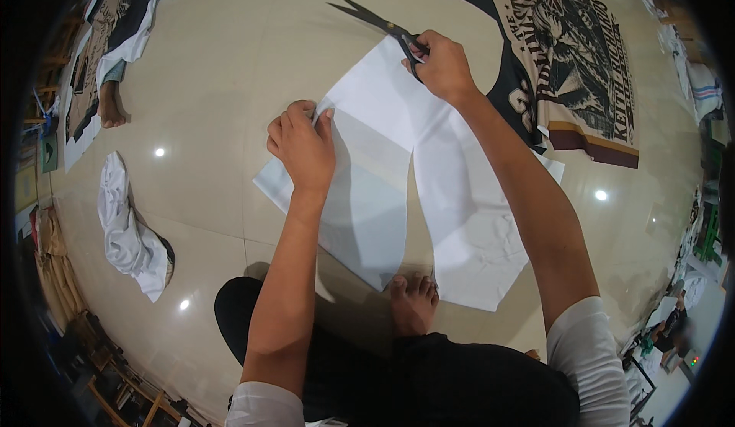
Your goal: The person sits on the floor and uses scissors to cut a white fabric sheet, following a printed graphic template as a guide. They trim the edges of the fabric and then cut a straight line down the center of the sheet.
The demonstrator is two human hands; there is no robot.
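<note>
A white fabric piece [364, 132] lies on the floor in front of me, parted into two leg-like panels by a gap down its middle. My left hand [301, 148] pinches its left edge between thumb and fingers. At its upper end my right hand [442, 66] grips a pair of black scissors [369, 17] by the handles. The blades are slightly apart and point up and to the left, beyond the fabric's top edge. My bare foot [414, 301] is at the lower end of the gap.
Printed black and beige fabric [570, 52] is spread at the upper right. A crumpled white cloth [129, 228] lies on the tiled floor [207, 197] to the left. At the upper left another person's foot [112, 105] shows beside more printed fabric [115, 14].
</note>
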